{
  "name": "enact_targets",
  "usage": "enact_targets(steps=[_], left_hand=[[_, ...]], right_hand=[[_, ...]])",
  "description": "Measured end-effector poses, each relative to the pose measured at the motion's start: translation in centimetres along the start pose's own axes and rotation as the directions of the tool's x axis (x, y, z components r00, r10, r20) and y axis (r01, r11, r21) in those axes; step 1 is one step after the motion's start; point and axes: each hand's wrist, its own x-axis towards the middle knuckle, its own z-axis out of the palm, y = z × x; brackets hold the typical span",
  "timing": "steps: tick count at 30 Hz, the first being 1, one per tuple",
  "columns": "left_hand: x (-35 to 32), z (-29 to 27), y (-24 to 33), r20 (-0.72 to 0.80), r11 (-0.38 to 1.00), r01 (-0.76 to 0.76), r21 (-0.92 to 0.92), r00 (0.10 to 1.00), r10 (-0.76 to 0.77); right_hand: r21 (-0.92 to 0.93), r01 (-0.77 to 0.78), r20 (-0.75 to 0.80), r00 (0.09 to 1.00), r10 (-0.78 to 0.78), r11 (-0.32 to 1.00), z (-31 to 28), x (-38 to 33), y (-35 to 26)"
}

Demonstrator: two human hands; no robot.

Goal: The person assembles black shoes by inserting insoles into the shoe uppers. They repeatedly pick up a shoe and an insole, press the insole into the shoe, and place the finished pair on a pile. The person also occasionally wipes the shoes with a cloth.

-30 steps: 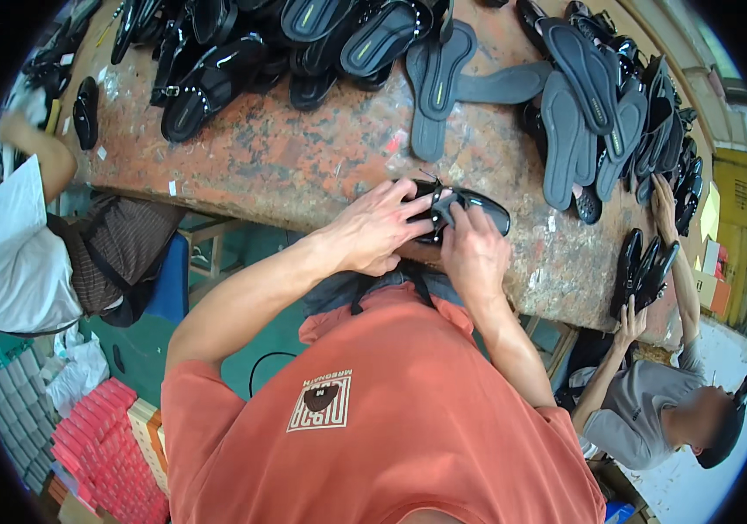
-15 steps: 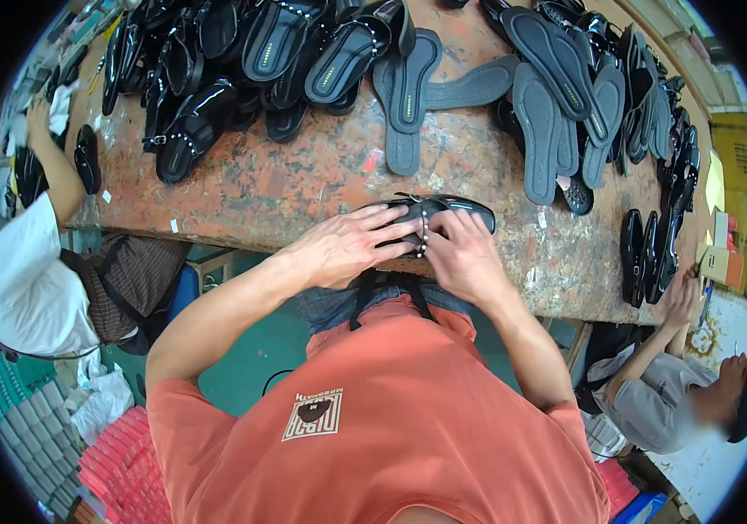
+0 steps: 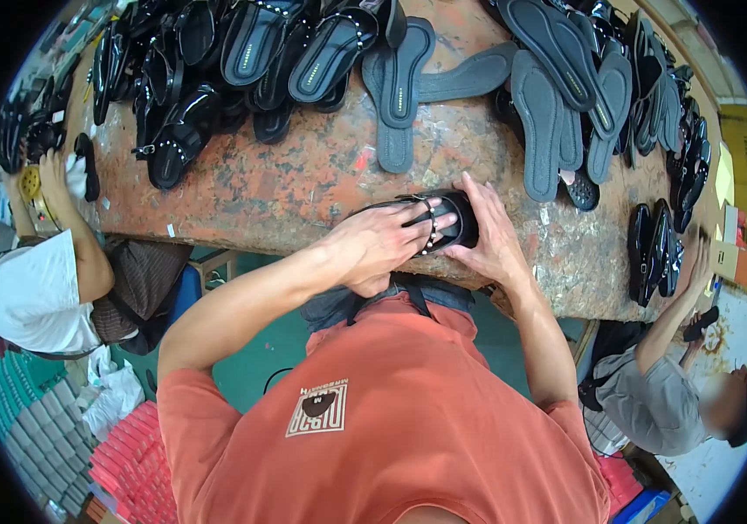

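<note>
A black sandal point(image 3: 454, 218) with studded straps lies at the near edge of the worn reddish workbench point(image 3: 286, 188). My left hand point(image 3: 382, 240) presses over its straps, fingers pushed under them. My right hand point(image 3: 488, 236) grips the sandal's right side and toe end. Both hands hide most of the sandal.
Several finished black sandals point(image 3: 242, 61) are piled at the far left of the bench. Grey soles point(image 3: 557, 105) lie far right, two more point(image 3: 399, 79) in the middle. A person in white point(image 3: 37, 288) works at the left, another in grey point(image 3: 653, 384) at the right. Stacked boxes point(image 3: 129, 445) stand lower left.
The view has shifted, so the bench and sandal sit higher and further left. My hands have stayed on the same sandal, and my left fingers now reach further over its straps.
</note>
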Motion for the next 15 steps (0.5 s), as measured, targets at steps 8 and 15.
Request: enact_targets(steps=[8,15], left_hand=[[1.8,1.2,0.1,-0.221,0.995,-0.041,-0.09,0.975,0.02],[3.3,0.7,-0.2,-0.06,0.991,-0.047,-0.125,0.997,0.04]], right_hand=[[0.013,0.013,0.005,1.0,-0.013,1.0,-0.1,-0.1,0.2],[-0.003,0.041,-0.017,0.999,-0.041,0.999,0.1,0.2,0.2]])
